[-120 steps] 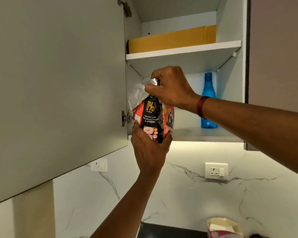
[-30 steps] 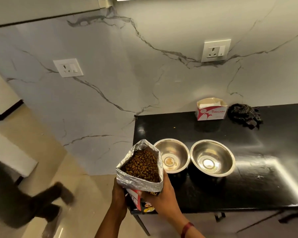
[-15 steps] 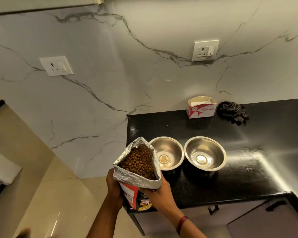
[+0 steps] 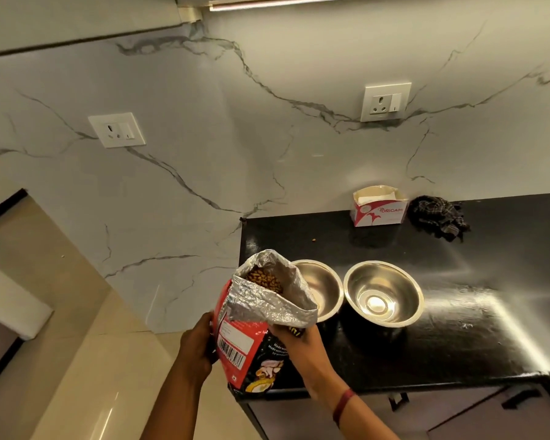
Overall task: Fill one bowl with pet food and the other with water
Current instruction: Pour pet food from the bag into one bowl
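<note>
My left hand and right hand clasp the tilted kibble bag; I'd pour slowly, mouth centred over the steel bowl nearest the bag.

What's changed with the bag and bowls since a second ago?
The pet food bag has tipped to the right, its open mouth now leaning over the left bowl's rim; no kibble is visibly falling. The left hand and right hand still grip it. The right bowl, tissue box and dark cloth stayed put.
</note>
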